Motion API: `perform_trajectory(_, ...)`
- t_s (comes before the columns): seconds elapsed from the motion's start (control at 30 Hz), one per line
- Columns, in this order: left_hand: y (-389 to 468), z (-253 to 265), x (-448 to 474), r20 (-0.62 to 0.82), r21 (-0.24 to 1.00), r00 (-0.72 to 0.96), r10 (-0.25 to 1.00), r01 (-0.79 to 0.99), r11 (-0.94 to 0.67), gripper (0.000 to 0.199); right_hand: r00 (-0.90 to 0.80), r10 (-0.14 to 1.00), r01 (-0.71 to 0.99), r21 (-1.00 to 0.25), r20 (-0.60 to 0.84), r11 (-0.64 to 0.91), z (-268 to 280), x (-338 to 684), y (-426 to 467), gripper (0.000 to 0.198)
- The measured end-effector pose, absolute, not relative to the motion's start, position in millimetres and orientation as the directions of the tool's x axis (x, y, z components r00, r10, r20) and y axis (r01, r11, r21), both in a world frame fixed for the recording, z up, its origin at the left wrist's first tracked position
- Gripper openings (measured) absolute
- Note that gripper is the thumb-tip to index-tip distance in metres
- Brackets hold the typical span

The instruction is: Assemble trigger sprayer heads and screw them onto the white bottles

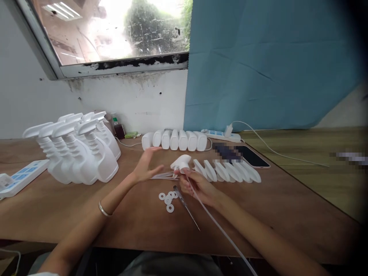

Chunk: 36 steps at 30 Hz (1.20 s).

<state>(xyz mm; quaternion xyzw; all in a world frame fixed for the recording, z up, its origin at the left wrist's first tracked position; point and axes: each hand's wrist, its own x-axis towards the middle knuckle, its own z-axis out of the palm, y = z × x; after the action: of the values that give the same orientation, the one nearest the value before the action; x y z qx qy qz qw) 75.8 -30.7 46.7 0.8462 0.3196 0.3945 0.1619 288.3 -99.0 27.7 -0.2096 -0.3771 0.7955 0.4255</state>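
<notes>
My right hand is closed around a white trigger spray head, from which a long thin white dip tube runs down toward the front of the table. My left hand is open, thumb and fingers apart, holding nothing; it hovers left of the spray head, in front of a row of white rounded containers. Thin white tubes lie between the two hands. Below them are several white ring washers and a screwdriver with a pointed metal shaft.
Several white spray bottles stand clustered at left beside a power strip. Slanted white oval pieces line up right of my right hand. Behind them lie a phone and another power strip. A small dark bottle stands by the wall.
</notes>
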Motion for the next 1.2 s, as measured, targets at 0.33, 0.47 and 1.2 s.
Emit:
perform_trajectory(0.33,-57,36,66,0.03,0.97,0.737,0.675,0.141,-0.197,0.045,-0.683,0.649,0.269,-0.941,-0.335,-0.202,33,247,-82,0.034)
perform_trajectory(0.47,-55,24,61,-0.055,0.985,0.696,0.716,0.155,-0.075,0.05,-0.622,0.747,0.245,-0.964,-0.235,-0.099,20,240,-77,0.035)
perform_trajectory(1.2,-38,14,34,0.118,0.891,0.523,0.844,-0.431,0.142,0.045,-0.416,0.909,-0.471,-0.859,0.014,-0.202,46,246,-57,0.022)
